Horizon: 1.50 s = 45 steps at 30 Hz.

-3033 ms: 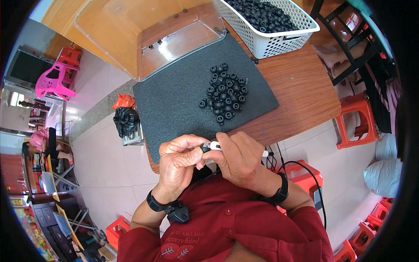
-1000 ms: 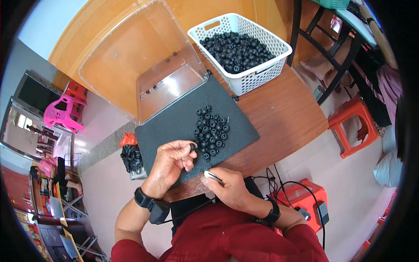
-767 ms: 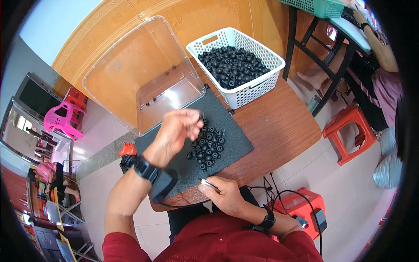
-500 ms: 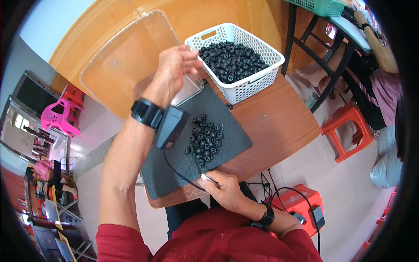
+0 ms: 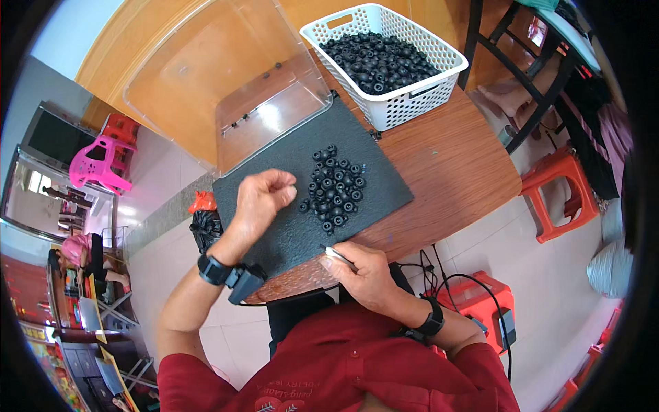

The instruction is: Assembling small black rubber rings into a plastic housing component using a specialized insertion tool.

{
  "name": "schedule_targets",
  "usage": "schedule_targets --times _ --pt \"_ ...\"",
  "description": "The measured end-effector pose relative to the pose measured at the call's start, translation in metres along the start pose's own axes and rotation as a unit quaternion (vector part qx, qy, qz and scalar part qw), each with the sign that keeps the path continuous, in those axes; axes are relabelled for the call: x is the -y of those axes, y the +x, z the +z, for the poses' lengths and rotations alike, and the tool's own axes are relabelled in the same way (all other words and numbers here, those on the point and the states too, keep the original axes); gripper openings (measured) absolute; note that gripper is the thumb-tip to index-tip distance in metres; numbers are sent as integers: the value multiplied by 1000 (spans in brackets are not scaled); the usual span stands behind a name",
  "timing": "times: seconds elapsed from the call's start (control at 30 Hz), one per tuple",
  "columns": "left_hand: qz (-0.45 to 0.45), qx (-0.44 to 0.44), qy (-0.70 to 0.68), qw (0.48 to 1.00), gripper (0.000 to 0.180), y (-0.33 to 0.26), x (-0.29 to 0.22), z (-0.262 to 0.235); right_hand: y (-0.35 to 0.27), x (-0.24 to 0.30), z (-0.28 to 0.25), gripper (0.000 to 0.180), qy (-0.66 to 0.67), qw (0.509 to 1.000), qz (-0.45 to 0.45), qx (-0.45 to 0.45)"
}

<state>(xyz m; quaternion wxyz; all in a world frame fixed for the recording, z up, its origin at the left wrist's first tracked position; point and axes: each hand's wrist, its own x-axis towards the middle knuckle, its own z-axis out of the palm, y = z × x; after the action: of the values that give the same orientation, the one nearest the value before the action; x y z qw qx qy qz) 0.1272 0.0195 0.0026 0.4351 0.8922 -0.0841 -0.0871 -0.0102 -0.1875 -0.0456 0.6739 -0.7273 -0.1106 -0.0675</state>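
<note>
While most lie heaped together, small black parts (image 5: 336, 185): rounded, matte, each with a ring-shaped opening where the end faces up; some turned sideways, one slightly apart at the heap's left edge.
Heap location: right half of a dark textured mat (image 5: 264, 237), on a brown wood-grain worktop (image 5: 453, 158).
Basket stock: many similar black parts (image 5: 377, 62) in a white perforated basket (image 5: 425, 99), beyond the mat at its right corner.
Clear plastic tub (image 5: 185, 103): on its side at the mat's far edge; a few dark pieces (image 5: 245, 117) show in or through it, which cannot be told.
Left hand (image 5: 266, 196): just left of the heap, fingertips drawn in toward the thumb; whether anything is pinched there cannot be told.
Right hand (image 5: 367, 275): gripping a slim white-and-dark tool (image 5: 338, 257), near the mat's front edge.
Change from half a second ago: left hand, then raised between tub and basket, is now low over the mat; right hand keeps its grip on the tool; heap looks much alike; the view has shifted.
Writing: pale stitched lettering above heart shapes (image 5: 278, 404) on the dark red shirt (image 5: 336, 336); small pale mark (image 5: 364, 168) on the mat beside the heap, too small to read.
</note>
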Motion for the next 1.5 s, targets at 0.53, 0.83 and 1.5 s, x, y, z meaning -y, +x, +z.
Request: schedule_targets --times 0.53,0.83,1.5 --pt "164 -92 144 972 30 -33 1 42 -4 -1 4 16 -27 1000 -5 -7" --pt "176 -106 190 960 21 -49 11 38 -5 -6 8 15 -36 998 -42 -27" --pt "-17 -52 -360 931 21 -104 34 33 -8 7 12 22 -46 999 -4 -8"
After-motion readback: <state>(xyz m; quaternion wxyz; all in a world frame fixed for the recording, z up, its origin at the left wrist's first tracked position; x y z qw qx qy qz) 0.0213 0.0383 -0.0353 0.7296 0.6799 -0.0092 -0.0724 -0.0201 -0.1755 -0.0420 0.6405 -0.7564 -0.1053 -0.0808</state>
